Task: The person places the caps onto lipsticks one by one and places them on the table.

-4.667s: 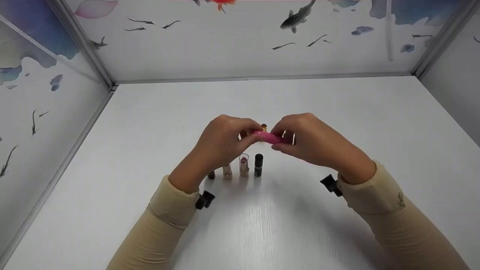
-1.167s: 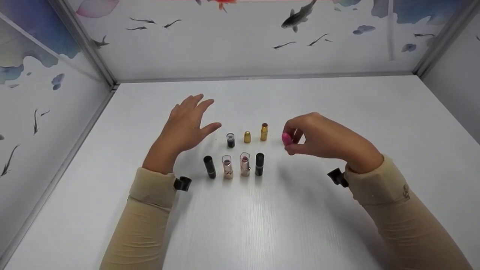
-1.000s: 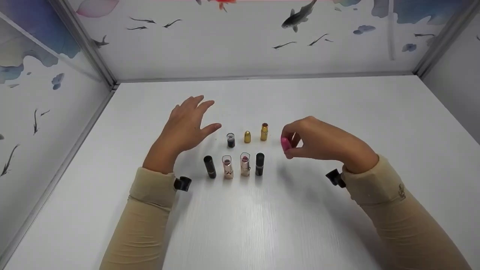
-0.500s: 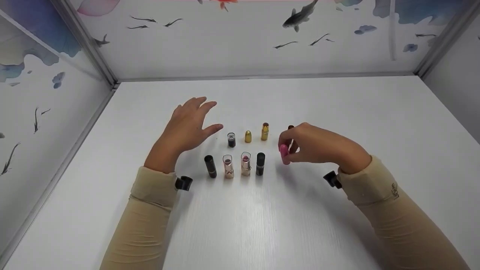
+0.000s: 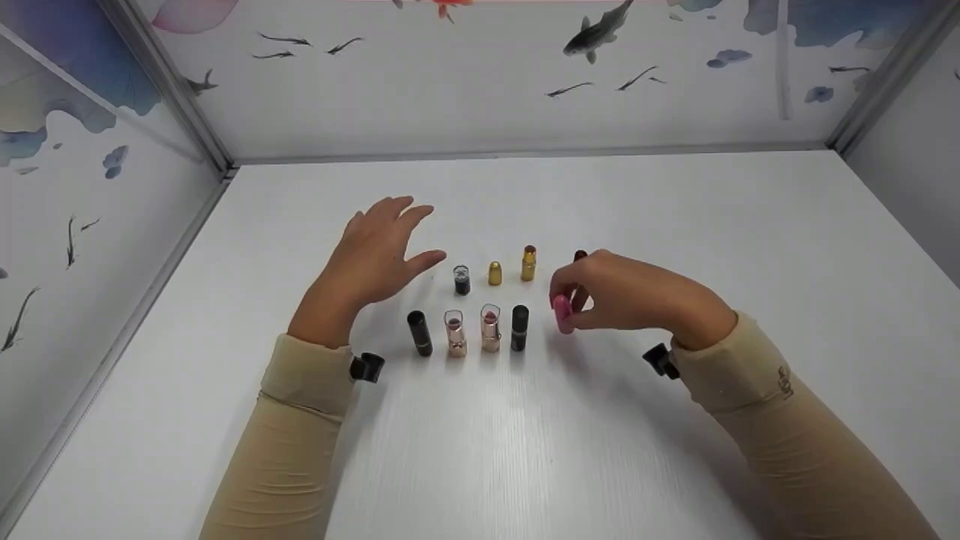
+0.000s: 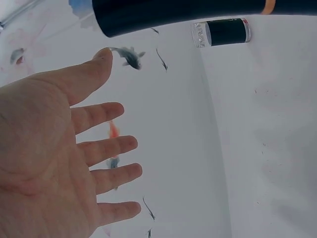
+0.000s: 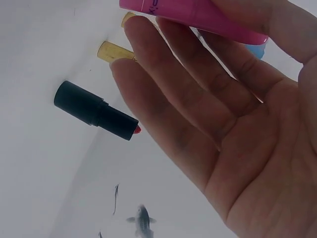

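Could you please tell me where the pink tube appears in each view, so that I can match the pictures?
Head: right of centre, pinched in the right hand; the pink tube is there.
Left wrist: not in this picture.
Right wrist: the pink tube lies along the top edge.
Shared landmark: the dark fish printed on the wall, near the top in head, upper left in left wrist, bottom in right wrist.
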Tool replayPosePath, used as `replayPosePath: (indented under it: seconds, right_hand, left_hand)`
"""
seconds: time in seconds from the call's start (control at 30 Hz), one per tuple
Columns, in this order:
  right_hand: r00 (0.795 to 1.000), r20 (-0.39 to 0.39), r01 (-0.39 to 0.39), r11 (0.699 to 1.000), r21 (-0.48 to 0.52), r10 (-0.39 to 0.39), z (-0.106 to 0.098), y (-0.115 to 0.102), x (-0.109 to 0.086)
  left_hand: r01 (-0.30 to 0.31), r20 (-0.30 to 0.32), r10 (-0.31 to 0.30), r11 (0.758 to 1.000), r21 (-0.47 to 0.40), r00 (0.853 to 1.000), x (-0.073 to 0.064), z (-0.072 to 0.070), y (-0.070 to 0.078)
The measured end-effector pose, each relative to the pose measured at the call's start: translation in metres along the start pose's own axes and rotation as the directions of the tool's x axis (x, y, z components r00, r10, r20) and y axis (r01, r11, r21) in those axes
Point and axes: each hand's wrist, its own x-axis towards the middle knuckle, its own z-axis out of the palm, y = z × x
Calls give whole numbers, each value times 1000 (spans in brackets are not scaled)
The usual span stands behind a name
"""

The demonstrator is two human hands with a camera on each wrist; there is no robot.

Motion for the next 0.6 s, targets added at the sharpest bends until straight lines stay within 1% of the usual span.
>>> replayPosePath:
  seconds: [0.3,0.6]
  right_hand:
    - [997,19,68,998,5,-69,8,-5,4]
    - [996,24,85,996,21,-86,15,-6,9]
  left_hand:
    - [5,8,-5,1000,0,1000,0,1,0]
    - [12,11,-12,1000,-3,1000,0,1,1]
